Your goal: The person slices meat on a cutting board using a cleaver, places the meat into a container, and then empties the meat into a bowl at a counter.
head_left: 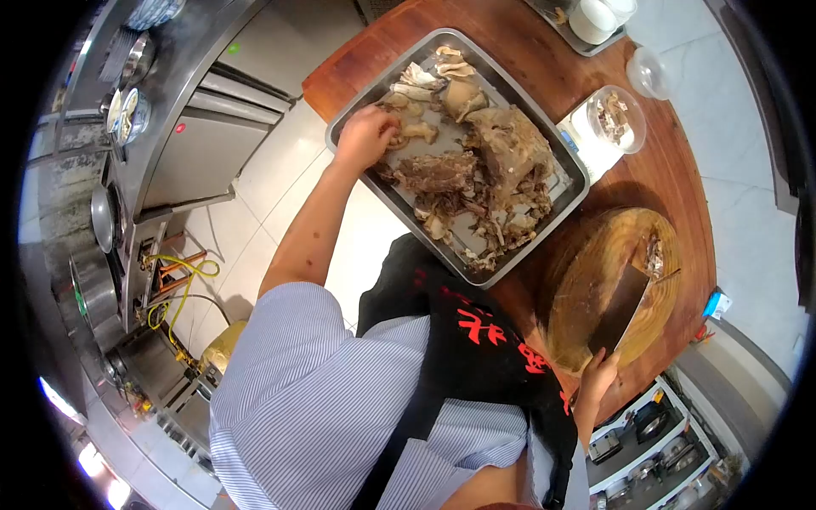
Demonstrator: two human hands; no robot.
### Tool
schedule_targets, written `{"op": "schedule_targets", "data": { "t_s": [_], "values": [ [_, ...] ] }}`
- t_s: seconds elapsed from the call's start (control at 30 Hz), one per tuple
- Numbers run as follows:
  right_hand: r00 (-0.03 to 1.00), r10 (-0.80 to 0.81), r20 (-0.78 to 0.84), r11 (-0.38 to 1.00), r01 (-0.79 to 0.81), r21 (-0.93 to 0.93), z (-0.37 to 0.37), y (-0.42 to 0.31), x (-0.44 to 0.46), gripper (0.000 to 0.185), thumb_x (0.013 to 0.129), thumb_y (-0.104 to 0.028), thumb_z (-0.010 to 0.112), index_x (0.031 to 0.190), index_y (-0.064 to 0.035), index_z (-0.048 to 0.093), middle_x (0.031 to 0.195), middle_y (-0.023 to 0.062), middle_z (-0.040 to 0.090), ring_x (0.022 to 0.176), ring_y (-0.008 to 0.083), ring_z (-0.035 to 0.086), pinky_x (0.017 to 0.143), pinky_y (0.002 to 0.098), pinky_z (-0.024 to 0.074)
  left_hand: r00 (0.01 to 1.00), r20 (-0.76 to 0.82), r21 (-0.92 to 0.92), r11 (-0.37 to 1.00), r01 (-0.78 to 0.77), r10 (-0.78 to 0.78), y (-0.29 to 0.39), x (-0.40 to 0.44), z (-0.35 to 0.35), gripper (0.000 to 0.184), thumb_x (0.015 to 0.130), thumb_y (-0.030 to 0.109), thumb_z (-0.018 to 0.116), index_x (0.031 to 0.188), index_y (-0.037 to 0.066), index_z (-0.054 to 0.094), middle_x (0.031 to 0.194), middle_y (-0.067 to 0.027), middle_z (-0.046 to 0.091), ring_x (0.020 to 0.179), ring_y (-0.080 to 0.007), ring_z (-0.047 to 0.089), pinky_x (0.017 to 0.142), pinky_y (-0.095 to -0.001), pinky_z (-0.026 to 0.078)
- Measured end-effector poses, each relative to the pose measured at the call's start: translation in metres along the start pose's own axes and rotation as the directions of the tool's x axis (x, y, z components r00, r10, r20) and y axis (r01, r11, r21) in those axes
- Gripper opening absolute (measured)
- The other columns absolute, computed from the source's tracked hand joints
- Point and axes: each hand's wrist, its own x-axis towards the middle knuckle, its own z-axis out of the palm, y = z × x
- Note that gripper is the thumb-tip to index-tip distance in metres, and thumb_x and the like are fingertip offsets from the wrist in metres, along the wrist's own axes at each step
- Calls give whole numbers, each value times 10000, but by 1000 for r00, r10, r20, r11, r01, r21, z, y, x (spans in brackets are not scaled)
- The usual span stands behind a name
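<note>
My left hand (367,136) reaches into the left side of a metal tray (561,144), its fingers curled at pale pieces of meat (416,132); what they grip, if anything, is hidden. Large brown chunks of cooked meat (510,149) and smaller scraps fill the middle and right of the tray. At the lower right, my right hand (598,374) is closed on the handle end of a cleaver (625,306). The cleaver's dark blade lies over a round wooden chopping board (578,297), beside a few small scraps (654,255).
On the wooden table (680,183), a clear bowl of meat pieces (614,119) sits on a white scale (595,157). An empty clear bowl (648,72) and white containers (592,20) stand behind. A steel counter (178,93) is at the left.
</note>
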Motion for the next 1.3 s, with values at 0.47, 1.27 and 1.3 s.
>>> {"op": "schedule_targets", "data": {
  "t_s": [0.47, 1.27, 1.3],
  "values": [
    [997, -35, -62, 997, 39, 70, 10, 23, 5, 238, 903, -158, 552, 1013, 46, 496, 724, 281, 579, 666, 470, 568, 571, 512, 435, 981, 119, 201, 964, -173, 152, 30, 11, 31, 320, 735, 148, 712, 1032, 78, 614, 1038, -123, 619, 1026, -322, 566, 885, -420, 448],
    [994, 46, 99, 992, -57, 115, 3, 28, 9, 187, 911, -160, 534, 948, 13, 473, 807, 270, 620, 748, 469, 594, 613, 507, 464, 973, 138, 189, 959, -211, 187, 113, -24, 29, 650, 740, 256, 749, 1294, 74, 462, 1173, -190, 548, 1105, -351, 524, 925, -409, 444],
    [996, 34, 88, 992, -44, 122, 3, 28, 9, 199, 911, -167, 531, 973, 12, 471, 788, 274, 614, 736, 470, 592, 611, 514, 464, 975, 30, 136, 965, -224, 222, 113, -24, 28, 612, 761, 243, 733, 1286, 71, 471, 1187, -192, 546, 1110, -351, 523, 929, -408, 442]
  ]
}}
